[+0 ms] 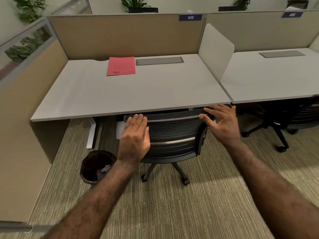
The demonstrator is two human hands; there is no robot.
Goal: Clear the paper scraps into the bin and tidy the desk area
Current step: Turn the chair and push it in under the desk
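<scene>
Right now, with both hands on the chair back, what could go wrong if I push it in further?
The chair back already sits at the desk edge; the right hand fingers could get pinched there. The left hand lies flat, so the castered chair may swivel. The bin stands close on the left; a swinging base could tip it.

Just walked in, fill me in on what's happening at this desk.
A person stands behind a black mesh office chair at the desk, with the left hand and right hand resting flat on top of its backrest; the chair sits tucked against the desk edge. The desktop holds only a red folder. The dark bin on the carpet to the left has crumpled paper inside.
</scene>
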